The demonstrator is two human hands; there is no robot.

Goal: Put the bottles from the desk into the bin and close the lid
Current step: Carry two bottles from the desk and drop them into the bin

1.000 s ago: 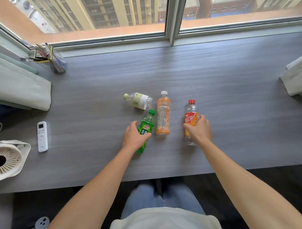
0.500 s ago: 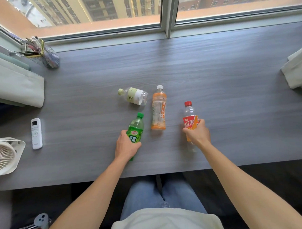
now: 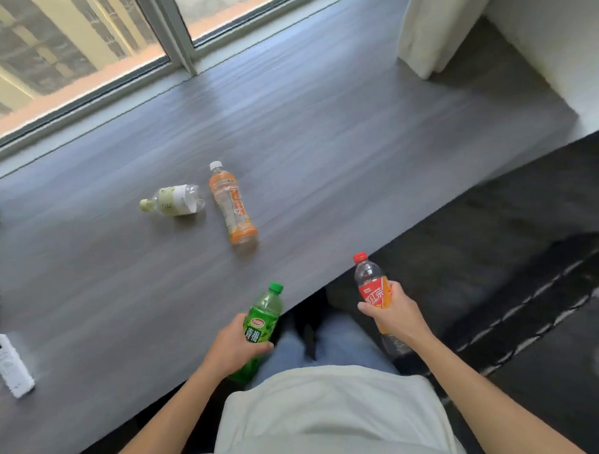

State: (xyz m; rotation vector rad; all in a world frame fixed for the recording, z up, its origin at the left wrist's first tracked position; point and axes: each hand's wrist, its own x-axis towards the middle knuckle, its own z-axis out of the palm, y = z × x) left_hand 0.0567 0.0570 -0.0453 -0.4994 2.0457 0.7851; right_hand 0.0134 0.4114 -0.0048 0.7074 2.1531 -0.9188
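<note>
Both hands had lifted their bottles clear of the desk (image 3: pixel 328 132) since half a second earlier, when each bottle still rested on the wood under its hand. The left hand (image 3: pixel 234 345) was wrapped around the green bottle (image 3: pixel 261 322), cap tilted up and away from the palm, its body now over the desk's near edge, above the lap. The right hand (image 3: pixel 395 316) gripped the red bottle (image 3: pixel 374 290) around its label, cap up, carried off past the edge over the dark floor (image 3: pixel 493 267). The view had also swung to the right, which suggested the person was turning toward the bin; no bin showed in the picture, so where it stood could not be told.

Well ahead of the left hand, two bottles lay on their sides on the desk: the orange bottle (image 3: pixel 232 204) and, just beside it on the far left, the pale bottle (image 3: pixel 175 200). A remote (image 3: pixel 8 364) lay far to the left of that hand.

By this judgement the task stood at its first carry: two bottles in hand, two left, lid unaddressed.
</note>
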